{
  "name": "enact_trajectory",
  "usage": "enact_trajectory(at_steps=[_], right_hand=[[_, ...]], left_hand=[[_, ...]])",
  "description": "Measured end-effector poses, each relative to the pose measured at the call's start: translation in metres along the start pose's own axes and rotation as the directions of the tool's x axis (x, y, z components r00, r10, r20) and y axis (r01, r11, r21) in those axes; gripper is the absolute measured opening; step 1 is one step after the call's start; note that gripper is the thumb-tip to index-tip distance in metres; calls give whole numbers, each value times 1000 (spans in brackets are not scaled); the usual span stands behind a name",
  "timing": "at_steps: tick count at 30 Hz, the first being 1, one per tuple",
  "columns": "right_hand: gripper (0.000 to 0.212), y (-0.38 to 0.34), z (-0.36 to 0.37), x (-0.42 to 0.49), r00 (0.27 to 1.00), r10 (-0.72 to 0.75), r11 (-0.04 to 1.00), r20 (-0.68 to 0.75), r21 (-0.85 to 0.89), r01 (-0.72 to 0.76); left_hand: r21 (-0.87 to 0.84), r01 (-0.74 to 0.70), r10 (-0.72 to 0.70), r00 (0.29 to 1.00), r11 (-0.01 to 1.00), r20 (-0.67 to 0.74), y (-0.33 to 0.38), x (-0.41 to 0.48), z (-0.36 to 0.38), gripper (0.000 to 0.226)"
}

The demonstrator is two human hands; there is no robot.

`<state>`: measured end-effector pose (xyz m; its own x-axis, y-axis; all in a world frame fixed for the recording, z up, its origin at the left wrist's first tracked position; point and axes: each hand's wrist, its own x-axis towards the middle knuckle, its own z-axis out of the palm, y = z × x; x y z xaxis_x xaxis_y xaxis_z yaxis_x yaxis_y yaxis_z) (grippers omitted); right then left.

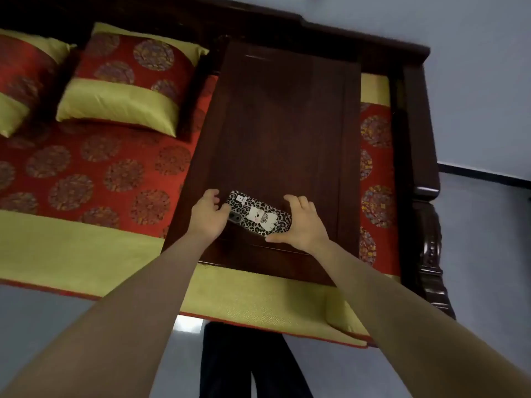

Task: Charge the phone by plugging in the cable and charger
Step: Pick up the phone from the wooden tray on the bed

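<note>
Head: phone btwn hands, cushion nearby.

We see a dark polished wood table with a faint sheen, a glossy leopard-print phone case at its 6 o'clock end, satin-sheen red-and-gold cloth on the pillow at 10 o'clock, and woven brocade seat cushion at 9.

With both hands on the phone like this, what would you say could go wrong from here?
1. The phone sits near the front edge of the dark wooden table; a slip by the left hand or right hand might drop it.
2. No cable or charger is in view, so charging may stall while the person searches.
</note>
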<state>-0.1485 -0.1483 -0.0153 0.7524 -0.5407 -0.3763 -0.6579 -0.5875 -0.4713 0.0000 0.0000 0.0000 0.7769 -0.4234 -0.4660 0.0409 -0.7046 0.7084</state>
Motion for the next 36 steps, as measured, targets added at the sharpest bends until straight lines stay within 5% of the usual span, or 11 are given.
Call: enact_trajectory(at_steps=[12,17,21,27,33,36], right_hand=[[90,-10,5,24,990,-45,980,131,-186,69],[88,-11,5,23,987,-42,969,153,-233,78],[91,-11,12,18,988,-87,955,124,-272,119],[83,-10,16,9,992,-124,966,25,-227,126],[86,-16,-6,-2,978,-209,977,0,-40,209],[87,-33,-20,-5,949,-315,946,30,-71,316]], left_hand=[[-43,344,-336,931,938,141,15,36,9,37],[51,336,-339,919,941,202,10,45,13,60],[128,259,-277,948,957,154,4,46,10,53],[-328,253,-198,961,910,193,5,32,7,23],[-531,372,-99,876,762,472,2,11,-20,24],[-654,373,-41,885,658,463,-7,-4,-34,22]])
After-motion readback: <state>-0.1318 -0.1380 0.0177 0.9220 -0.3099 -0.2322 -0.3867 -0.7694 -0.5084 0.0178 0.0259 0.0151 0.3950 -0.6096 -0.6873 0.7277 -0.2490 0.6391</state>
